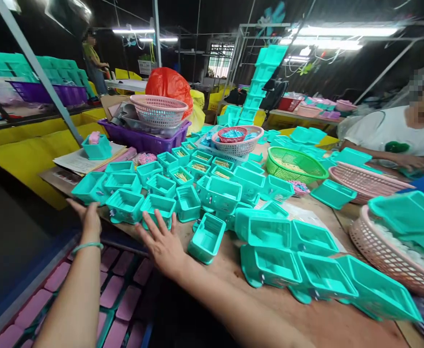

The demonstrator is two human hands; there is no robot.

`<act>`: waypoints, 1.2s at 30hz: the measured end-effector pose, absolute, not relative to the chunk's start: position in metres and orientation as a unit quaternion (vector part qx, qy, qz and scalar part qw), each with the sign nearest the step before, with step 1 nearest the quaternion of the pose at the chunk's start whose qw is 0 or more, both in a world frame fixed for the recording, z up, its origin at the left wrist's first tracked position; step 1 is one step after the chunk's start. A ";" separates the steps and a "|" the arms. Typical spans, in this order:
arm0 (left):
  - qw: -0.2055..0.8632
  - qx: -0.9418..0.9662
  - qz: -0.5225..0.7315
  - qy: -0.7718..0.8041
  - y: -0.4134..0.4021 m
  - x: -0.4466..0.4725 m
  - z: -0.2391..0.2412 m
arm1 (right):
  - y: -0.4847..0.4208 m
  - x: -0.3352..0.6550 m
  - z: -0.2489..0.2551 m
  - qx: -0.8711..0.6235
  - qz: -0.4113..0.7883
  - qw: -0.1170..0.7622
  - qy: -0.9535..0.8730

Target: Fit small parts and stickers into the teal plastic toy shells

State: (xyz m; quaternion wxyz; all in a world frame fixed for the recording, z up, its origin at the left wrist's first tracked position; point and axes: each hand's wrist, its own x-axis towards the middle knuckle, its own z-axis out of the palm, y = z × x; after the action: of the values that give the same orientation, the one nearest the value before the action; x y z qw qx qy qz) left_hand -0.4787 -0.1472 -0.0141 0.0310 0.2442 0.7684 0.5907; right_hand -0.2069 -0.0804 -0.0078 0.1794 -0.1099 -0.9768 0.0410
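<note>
1. Turquoise plastic boxes (125, 205), open-topped; ranked along the near side of the table (342, 325), beside and in front of both hands.
2. Left hand (90, 222), pale green bangle (87, 246) at wrist; fingers spread wide, nearest the leftmost box (89, 187); contact cannot be told.
3. Right hand (165, 247); fingers fanned wide, gripping nothing, fingertips overlapping the front of one box; pressure cannot be told.
4. Single box (208, 237), just right of the right hand, slightly apart from its row.
5. Gold-coloured sticks (199, 167), lying in several boxes farther back.
6. Green basket (283, 172), beyond the boxes, holding pale pieces.
7. Pink blocks (112, 291), laid out below the table edge, beside the left forearm.
8. Co-worker (386, 128) in white shirt, seated at far right.
</note>
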 end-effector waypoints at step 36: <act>0.684 0.589 0.289 0.319 -0.024 0.124 0.019 | 0.015 0.461 0.076 -0.683 -0.026 0.523 -0.509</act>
State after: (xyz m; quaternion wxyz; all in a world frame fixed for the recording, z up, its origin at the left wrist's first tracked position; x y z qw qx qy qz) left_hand 0.1237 -0.0241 0.0187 0.6841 0.5892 0.3186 0.2885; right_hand 0.4615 0.0154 0.0764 0.5231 -0.6834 -0.5085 -0.0262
